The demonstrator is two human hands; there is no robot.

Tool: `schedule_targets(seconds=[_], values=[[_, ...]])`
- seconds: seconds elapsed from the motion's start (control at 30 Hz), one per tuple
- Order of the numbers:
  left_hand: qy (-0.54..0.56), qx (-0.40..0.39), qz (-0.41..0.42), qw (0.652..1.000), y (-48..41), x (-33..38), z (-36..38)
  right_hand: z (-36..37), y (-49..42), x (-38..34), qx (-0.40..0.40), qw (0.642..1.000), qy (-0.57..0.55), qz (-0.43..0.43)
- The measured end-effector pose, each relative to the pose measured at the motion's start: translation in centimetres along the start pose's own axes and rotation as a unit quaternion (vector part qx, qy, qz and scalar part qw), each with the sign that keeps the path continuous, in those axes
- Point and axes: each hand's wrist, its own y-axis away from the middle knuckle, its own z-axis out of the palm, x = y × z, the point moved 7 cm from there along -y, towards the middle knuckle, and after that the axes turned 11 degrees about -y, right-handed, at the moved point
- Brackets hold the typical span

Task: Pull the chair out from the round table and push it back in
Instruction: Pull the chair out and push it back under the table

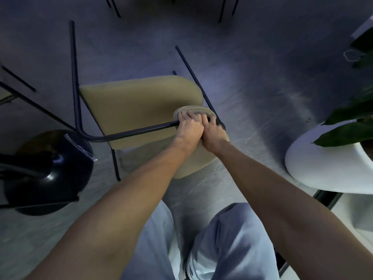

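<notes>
Chair point(139, 110) at frame centre, tan seat facing up-frame, dark frame tube running left-right across the backrest. Left hand point(189, 126) and right hand point(214, 132) touching, fingers curled tight over the backrest top. Black table base point(46, 172) lower left.

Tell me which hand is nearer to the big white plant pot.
Right. The right hand grips the tan chair's backrest on the side toward the big white plant pot; the left hand grips beside it, farther away.
</notes>
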Motion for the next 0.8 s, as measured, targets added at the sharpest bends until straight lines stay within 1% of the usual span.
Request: schedule_targets(seconds=[0.1, 0.3, 0.37, 0.5, 0.63, 0.8], values=[[0.011, -0.012, 0.024, 1.000, -0.3, -0.6, -1.0, -0.6, 0.3, 0.2, -0.028, 0.999, -0.027, 0.010], [-0.009, -0.044, 0.072, 0.996, 1.4, -1.7, -1.7, -1.0, 1.7, -1.2, -0.070, 0.997, -0.010, 0.013], [-0.013, -0.036, 0.085, 0.996, 1.6, -2.4, -2.6, -1.9, 2.0, -1.5, -0.075, 0.997, -0.003, 0.009], [0.010, -0.041, 0.108, 0.993, 1.7, -4.8, -5.7, -5.9, 2.6, -2.5, -0.089, 0.996, 0.003, 0.000], [0.072, -0.072, 0.116, 0.988, 1.4, -7.7, -8.7, -10.4, 3.2, -3.6, -0.114, 0.993, -0.026, -0.017], [0.086, -0.095, 0.143, 0.981, 1.0, -10.9, -12.6, -16.2, 4.0, -5.1, -0.142, 0.989, -0.028, -0.026]])
